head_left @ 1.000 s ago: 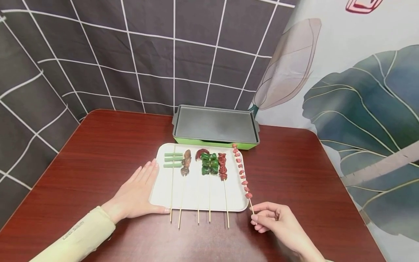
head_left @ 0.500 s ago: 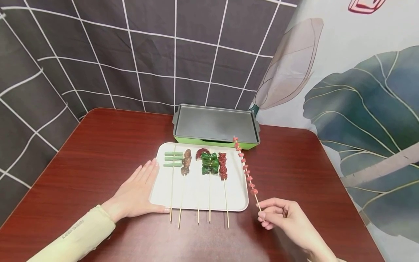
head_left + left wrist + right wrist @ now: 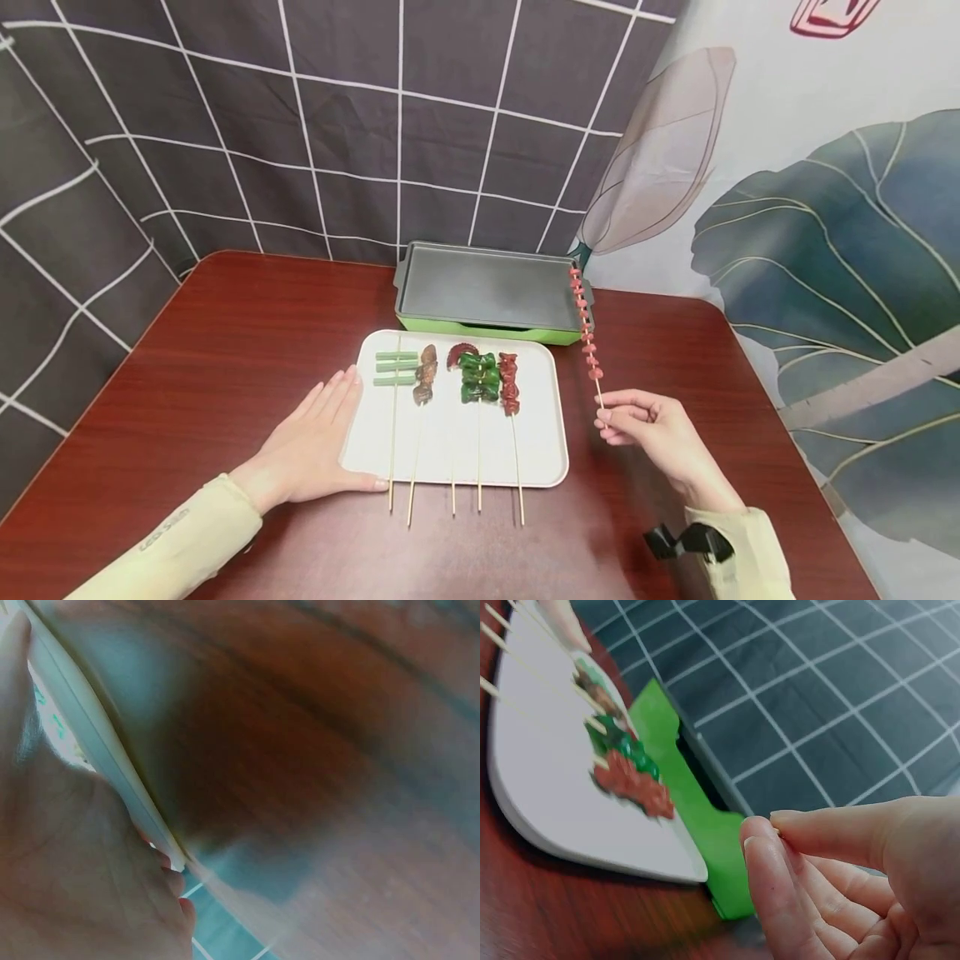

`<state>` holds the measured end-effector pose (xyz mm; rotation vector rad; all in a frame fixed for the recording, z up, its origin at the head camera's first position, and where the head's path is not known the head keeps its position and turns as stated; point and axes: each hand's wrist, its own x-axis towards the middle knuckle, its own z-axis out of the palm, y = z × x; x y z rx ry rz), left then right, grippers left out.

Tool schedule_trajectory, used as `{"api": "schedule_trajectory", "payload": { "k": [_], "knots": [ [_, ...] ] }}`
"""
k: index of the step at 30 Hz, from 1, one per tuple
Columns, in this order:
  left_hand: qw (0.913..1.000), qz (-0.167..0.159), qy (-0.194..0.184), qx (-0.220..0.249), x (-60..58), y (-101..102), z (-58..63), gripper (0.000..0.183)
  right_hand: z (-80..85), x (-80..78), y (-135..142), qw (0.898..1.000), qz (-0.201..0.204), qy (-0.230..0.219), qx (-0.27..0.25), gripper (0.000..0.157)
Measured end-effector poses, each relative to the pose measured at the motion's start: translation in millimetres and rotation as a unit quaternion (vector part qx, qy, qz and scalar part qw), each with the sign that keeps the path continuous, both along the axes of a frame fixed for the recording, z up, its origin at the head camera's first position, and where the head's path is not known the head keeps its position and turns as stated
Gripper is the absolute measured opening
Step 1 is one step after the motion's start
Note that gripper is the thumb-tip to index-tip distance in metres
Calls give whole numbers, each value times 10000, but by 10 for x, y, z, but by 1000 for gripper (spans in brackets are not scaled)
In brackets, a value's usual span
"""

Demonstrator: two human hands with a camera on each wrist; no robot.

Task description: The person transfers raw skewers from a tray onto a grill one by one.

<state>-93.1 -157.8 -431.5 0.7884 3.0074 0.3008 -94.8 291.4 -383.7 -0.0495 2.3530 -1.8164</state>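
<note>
Surface (image 3: 225, 333): dark reddish-brown wood grain. Tray (image 3: 450, 450), centre frame: off-white, plain. Griddle (image 3: 491, 292) behind it: grey plate, bright green base. Held skewer (image 3: 587, 333), right of centre: red pieces on pale stick. Tray skewers (image 3: 457, 379): green, brown, dark red. Backdrop (image 3: 225, 125), upper left: charcoal with white grid lines. Curtain (image 3: 825, 208), right: white, large teal leaves. Sleeves (image 3: 172, 542): pale yellow.
</note>
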Motion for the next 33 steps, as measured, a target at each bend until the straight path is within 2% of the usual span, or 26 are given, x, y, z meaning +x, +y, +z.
{"api": "schedule_trajectory", "payload": {
  "k": [6,10,20,24,29,33],
  "knots": [
    [10000,4,1,-22,14,-12,-7,127,-101,-278,48,9995,-95,-143,-249,41],
    [10000,-6,29,-5,9,-6,-17,128,-109,-400,54,9990,-99,-208,-378,40],
    [10000,-11,47,17,7,7,-20,128,-32,-447,24,9989,-61,-105,-463,39],
    [9998,24,161,62,3,-1,-33,128,16,-544,-2,9984,-110,-88,-555,41],
    [9999,19,125,94,10,-1,-36,128,21,-679,-25,9964,-234,-376,-727,50],
    [10000,-9,75,35,13,-1,-21,129,1,-728,-37,9954,-285,-529,-741,51]
  ]
}}
